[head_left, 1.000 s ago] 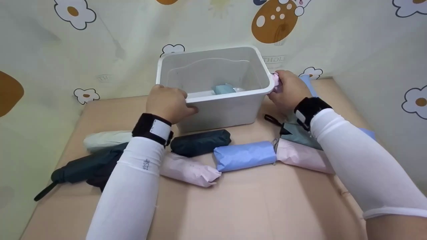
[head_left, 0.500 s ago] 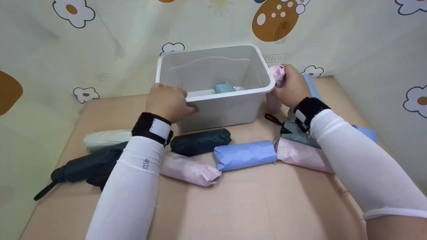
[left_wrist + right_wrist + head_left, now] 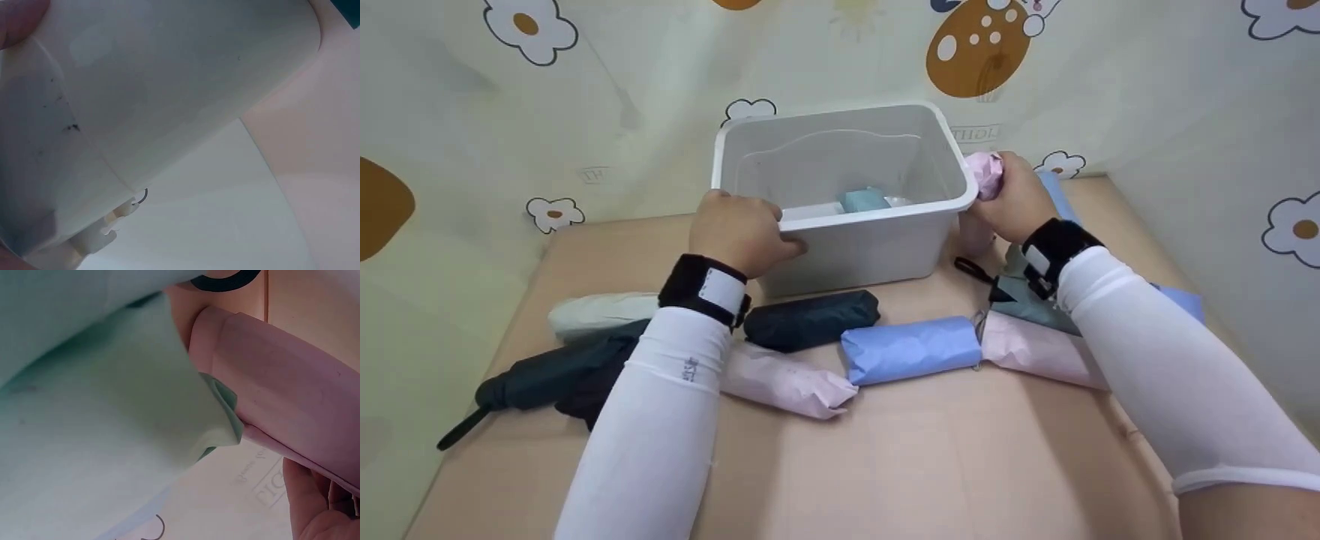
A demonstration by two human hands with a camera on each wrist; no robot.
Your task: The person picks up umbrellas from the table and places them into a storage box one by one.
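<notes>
My left hand [image 3: 739, 232] grips the front left corner of a white plastic bin [image 3: 859, 255]; the bin's wall [image 3: 185, 73] fills much of the left wrist view. At the bin's right side my right hand [image 3: 1016, 199] holds a pink folded umbrella [image 3: 984, 171] roughly upright against the outside. Fingers [image 3: 315, 503] curl at the lower edge of this pink umbrella [image 3: 281, 391] in the right wrist view. Inside the bin lies a teal bundle [image 3: 864, 199], partly hidden by the front rim.
Several folded umbrellas lie on the tan tabletop [image 3: 900, 465]: dark green [image 3: 810, 319], blue [image 3: 911, 350], pink [image 3: 787, 379], another pink [image 3: 1042, 349], pale green [image 3: 600, 315] and a dark one with a strap [image 3: 555, 375]. Behind stands a flower-patterned wall covering [image 3: 645, 67].
My right hand has shifted slightly with the pink umbrella, which has risen a little; more of its top and lower end show beside the bin. The left hand and the bin stay put.
</notes>
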